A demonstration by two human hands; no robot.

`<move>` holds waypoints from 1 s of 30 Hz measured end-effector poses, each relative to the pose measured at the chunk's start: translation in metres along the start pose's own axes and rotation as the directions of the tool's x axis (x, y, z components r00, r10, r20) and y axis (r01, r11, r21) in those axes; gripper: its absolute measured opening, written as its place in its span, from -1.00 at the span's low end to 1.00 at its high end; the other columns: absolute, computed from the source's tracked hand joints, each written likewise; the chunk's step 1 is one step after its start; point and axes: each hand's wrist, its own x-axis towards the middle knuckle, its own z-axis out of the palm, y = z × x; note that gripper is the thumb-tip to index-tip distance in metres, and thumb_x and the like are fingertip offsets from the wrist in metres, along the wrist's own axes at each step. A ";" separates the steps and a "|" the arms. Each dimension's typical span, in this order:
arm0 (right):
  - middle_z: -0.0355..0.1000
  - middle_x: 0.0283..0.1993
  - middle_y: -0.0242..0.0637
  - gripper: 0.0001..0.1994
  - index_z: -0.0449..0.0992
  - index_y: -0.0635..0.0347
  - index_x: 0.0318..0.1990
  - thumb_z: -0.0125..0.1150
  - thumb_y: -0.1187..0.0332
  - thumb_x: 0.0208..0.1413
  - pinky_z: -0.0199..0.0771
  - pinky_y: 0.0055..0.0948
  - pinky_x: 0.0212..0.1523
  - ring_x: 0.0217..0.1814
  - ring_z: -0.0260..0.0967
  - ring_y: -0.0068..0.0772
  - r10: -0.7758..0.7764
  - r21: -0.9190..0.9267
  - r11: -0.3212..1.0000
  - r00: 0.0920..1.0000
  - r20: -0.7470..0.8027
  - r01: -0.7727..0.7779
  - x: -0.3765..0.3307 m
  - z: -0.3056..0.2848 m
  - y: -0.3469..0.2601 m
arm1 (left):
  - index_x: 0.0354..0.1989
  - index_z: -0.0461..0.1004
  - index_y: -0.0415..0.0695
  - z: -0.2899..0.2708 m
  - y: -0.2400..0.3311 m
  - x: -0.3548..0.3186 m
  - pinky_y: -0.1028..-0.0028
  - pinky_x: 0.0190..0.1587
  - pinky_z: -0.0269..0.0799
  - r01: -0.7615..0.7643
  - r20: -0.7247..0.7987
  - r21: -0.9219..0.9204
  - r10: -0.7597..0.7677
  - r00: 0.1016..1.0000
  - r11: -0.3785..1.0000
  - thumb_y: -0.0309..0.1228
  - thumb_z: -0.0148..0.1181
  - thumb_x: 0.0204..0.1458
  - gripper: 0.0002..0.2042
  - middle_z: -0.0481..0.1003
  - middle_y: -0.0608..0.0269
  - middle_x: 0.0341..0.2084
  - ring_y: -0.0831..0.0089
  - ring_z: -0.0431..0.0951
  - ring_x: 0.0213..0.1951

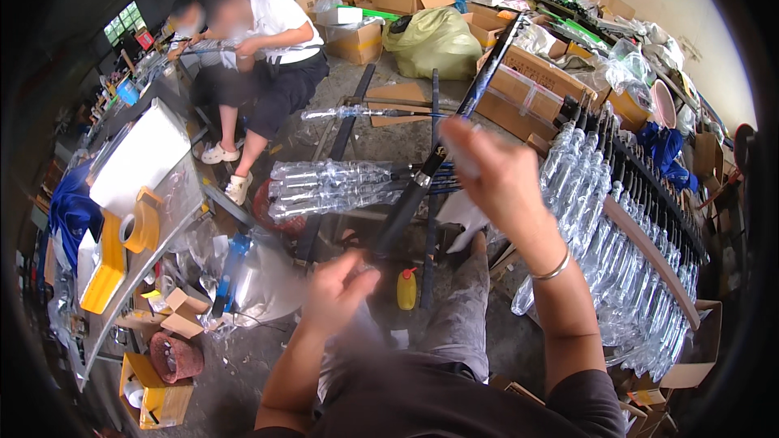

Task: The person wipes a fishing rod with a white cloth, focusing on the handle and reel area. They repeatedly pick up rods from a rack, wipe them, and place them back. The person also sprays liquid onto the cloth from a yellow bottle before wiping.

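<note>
Gripping a black rod [454,126], left hand [337,288] fingers clenched low, right hand [495,174] motion-blurred, grasp unclear

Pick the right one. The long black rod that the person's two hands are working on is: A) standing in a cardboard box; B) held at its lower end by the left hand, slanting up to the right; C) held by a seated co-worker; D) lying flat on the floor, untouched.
B: the left hand grips the lower end of the black rod, which slants up to the right past the raised right hand.
</note>
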 end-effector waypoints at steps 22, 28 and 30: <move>0.38 -0.49 -0.30 -0.57 0.45 0.03 -0.14 0.24 0.63 -0.25 0.31 -0.27 -0.68 -0.62 0.34 -0.18 -0.167 -0.048 0.985 0.986 0.023 0.168 -0.017 0.004 0.007 | -0.09 0.39 -0.47 0.004 -0.004 -0.006 0.61 -0.74 0.04 0.504 0.546 -0.551 -0.169 0.821 0.665 -0.01 0.19 0.14 -0.41 0.33 0.26 -0.66 0.65 0.21 -0.76; 0.29 -0.54 -0.39 -0.62 0.43 -0.15 -0.05 0.19 0.49 -0.07 0.35 -0.37 -0.70 -0.61 0.37 -0.40 -0.122 -0.010 0.992 0.992 0.034 0.122 -0.034 0.026 -0.003 | -0.11 0.40 -0.47 0.004 -0.009 0.000 0.62 -0.74 0.05 0.508 0.575 -0.548 -0.141 0.806 0.665 -0.01 0.21 0.13 -0.41 0.33 0.27 -0.66 0.65 0.22 -0.76; 0.38 -0.47 -0.34 -0.62 0.45 -0.11 -0.07 0.21 0.49 -0.11 0.39 -0.42 -0.65 -0.56 0.42 -0.39 -0.163 -0.091 0.982 0.986 0.024 0.164 -0.024 0.014 0.015 | -0.11 0.39 -0.46 0.002 -0.009 0.002 0.63 -0.74 0.06 0.514 0.565 -0.537 -0.167 0.808 0.670 -0.02 0.20 0.14 -0.42 0.33 0.28 -0.66 0.66 0.21 -0.76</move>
